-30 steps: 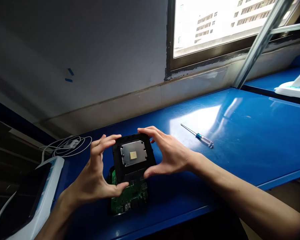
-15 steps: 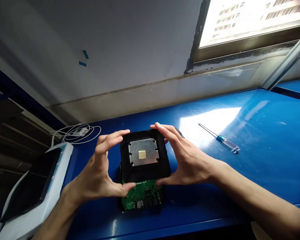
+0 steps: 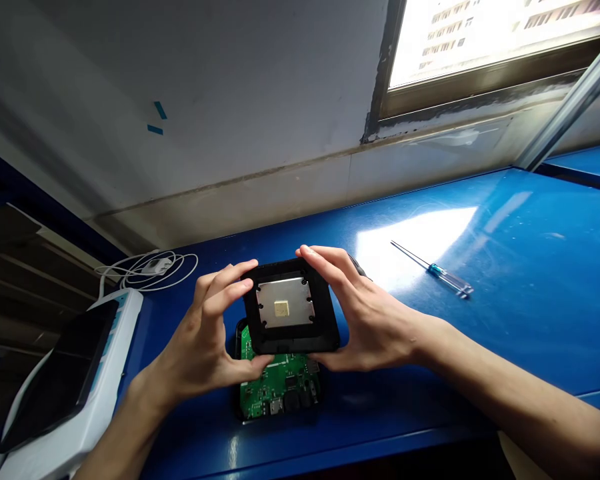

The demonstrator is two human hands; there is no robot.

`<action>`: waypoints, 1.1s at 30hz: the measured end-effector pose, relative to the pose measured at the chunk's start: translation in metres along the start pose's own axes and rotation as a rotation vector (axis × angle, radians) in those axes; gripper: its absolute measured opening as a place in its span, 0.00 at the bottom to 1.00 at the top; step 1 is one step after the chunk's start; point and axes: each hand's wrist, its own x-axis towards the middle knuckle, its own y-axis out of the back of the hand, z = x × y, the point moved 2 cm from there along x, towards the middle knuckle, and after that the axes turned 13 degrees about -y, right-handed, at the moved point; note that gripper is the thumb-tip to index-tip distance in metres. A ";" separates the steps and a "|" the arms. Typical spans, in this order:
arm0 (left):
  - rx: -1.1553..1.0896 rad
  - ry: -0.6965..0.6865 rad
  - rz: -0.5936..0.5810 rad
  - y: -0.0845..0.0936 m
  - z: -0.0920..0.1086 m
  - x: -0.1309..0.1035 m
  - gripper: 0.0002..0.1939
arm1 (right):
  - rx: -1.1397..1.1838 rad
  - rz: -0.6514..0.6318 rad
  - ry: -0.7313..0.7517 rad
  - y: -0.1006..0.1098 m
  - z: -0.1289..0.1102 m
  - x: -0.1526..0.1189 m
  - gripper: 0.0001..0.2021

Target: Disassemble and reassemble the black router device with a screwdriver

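Note:
Between my two hands is a black square cover, tilted so its inner side faces me. A silver metal plate with a small pale pad is fixed inside it. My left hand grips the cover's left side, fingers at the top corner and thumb at the lower edge. On the right side, my right hand holds it the same way. Below and partly hidden by the cover, a green circuit board lies in a black base on the blue table.
A screwdriver with a clear handle lies to the right on the blue table. At left stand a white device with a dark screen and a coiled white cable. The wall runs behind.
The cover has tilted further and its lower edge has risen, so more of the green circuit board shows. Both hands still hold it. The whole view has shifted slightly.

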 end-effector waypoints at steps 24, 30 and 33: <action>0.100 -0.154 0.187 -0.020 0.022 0.015 0.54 | -0.085 0.247 0.434 -0.009 -0.022 0.001 0.54; -0.071 -0.038 0.323 -0.021 0.023 0.009 0.57 | -0.073 0.105 0.312 -0.015 -0.015 0.004 0.58; -0.123 -0.018 0.348 -0.024 0.025 0.006 0.56 | -0.057 0.086 0.287 -0.016 -0.013 0.005 0.58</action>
